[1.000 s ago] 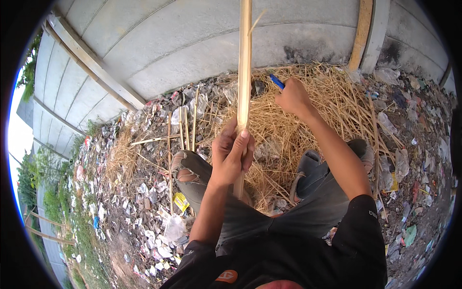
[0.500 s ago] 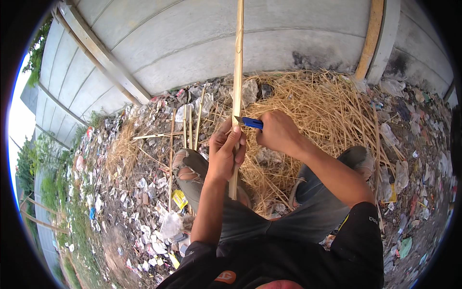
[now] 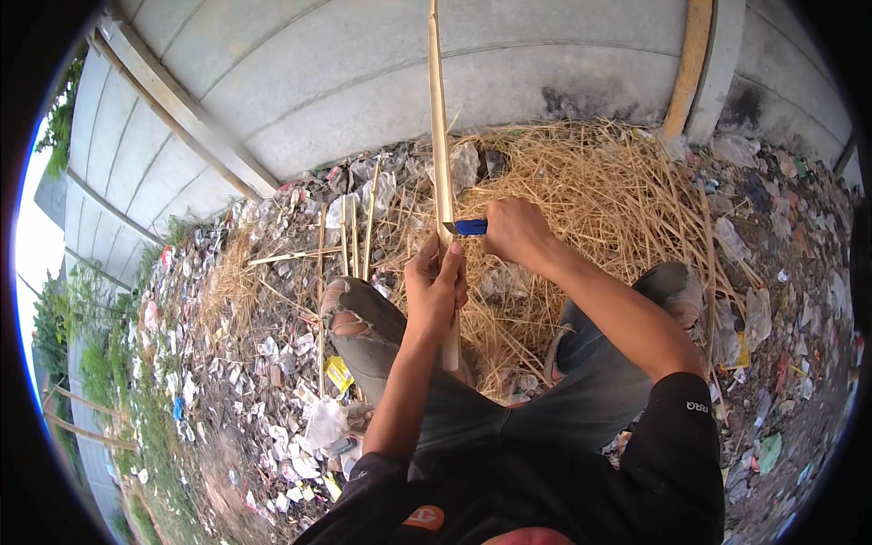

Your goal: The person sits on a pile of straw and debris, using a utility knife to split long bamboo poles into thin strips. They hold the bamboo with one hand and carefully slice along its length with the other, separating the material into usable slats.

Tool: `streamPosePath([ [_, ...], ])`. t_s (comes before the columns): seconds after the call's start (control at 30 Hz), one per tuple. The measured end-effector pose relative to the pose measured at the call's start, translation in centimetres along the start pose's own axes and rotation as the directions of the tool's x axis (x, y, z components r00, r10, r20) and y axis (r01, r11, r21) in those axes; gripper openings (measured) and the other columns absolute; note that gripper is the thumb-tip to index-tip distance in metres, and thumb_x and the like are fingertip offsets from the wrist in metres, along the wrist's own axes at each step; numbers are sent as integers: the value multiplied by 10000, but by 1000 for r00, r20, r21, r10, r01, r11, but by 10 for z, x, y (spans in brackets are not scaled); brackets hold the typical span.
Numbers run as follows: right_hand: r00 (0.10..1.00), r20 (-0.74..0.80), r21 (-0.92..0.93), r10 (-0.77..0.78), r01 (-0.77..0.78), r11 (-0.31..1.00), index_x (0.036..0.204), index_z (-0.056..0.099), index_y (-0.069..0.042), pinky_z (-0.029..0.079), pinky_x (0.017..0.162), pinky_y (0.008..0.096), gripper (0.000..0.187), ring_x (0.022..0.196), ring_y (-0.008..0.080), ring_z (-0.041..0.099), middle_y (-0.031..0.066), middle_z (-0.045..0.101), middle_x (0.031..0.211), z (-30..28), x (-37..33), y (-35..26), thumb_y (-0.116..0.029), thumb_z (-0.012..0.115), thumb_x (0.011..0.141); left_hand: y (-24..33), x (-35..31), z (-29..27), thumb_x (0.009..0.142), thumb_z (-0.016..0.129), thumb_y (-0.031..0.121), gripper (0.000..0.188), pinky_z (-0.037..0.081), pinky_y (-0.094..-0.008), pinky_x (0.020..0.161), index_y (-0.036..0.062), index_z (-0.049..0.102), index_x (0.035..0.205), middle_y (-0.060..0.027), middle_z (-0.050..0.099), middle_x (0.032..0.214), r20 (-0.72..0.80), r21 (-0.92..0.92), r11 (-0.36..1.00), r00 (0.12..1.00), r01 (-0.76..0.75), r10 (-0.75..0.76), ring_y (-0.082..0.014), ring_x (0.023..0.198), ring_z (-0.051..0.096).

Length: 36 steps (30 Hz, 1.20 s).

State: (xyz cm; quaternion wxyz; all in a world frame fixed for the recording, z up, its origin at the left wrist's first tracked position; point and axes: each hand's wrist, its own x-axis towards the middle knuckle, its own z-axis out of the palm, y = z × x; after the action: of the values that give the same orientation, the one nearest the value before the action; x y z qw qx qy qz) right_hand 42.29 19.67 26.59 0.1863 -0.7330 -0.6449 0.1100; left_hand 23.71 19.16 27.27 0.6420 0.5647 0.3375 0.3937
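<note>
Between my knees, my left hand point(image 3: 434, 282) is closed round the lower part of a long pale bamboo strip point(image 3: 440, 136). The strip points away from me, its far end leaning slightly left in front of the wall. My right hand point(image 3: 520, 232) grips a blue utility knife point(image 3: 470, 227). Its blade lies against the strip just beyond my left fingers; the blade tip is too small to make out clearly. Most of the knife's handle is hidden inside my right fist.
Dry straw-like shavings point(image 3: 590, 186) pile up ahead and to the right. Several cut strips point(image 3: 369, 222) lean beyond my left knee. Litter point(image 3: 291, 436) covers the ground on both sides. A grey concrete wall point(image 3: 363, 91) with posts stands behind.
The bamboo strip's far end has swung a little left, and the strip looks turned, showing more of its hollow face. The knife stays at the strip just beyond my left hand.
</note>
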Motion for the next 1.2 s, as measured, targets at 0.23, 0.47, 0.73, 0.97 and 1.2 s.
streamPosePath([
  [0.23,948,-55,248,314,-292,924,874,654,56,403,422,352,149,492,177,513,97,583,677,-4,53,76,-92,635,879,-19,-56,8,1050,575,163,134,318,-227,401,37,529,1051,10,505,710,137,-97,960,959,263,-249,-51,473,427],
  [0.47,918,-239,1,317,-326,945,830,674,17,495,555,386,194,618,235,629,136,650,722,-14,54,110,-167,706,883,-27,-74,-7,1062,550,226,197,300,-209,433,48,561,1146,36,467,686,216,-36,936,917,351,-336,-42,490,373],
  [0.73,600,-398,332,694,-611,719,918,707,81,564,756,428,315,818,318,725,221,723,903,-43,50,235,-230,679,874,-1,-144,-59,1026,615,213,466,303,-192,429,3,508,1428,16,529,724,331,142,848,783,511,-527,-39,487,411],
  [0.97,535,-403,528,742,-527,666,875,685,91,539,665,446,319,676,318,696,233,709,800,-70,42,237,-225,679,833,-2,-164,-126,1003,623,188,496,358,-212,395,-75,499,1405,-28,575,692,166,172,888,876,427,-453,-66,446,477],
  [1.2,924,-69,183,375,-358,916,834,670,83,487,490,385,185,550,233,637,178,671,712,-21,51,85,-91,613,817,-27,-101,-95,1033,588,215,404,400,-207,446,-71,577,1317,-3,577,679,16,261,954,987,148,-158,-51,466,485],
])
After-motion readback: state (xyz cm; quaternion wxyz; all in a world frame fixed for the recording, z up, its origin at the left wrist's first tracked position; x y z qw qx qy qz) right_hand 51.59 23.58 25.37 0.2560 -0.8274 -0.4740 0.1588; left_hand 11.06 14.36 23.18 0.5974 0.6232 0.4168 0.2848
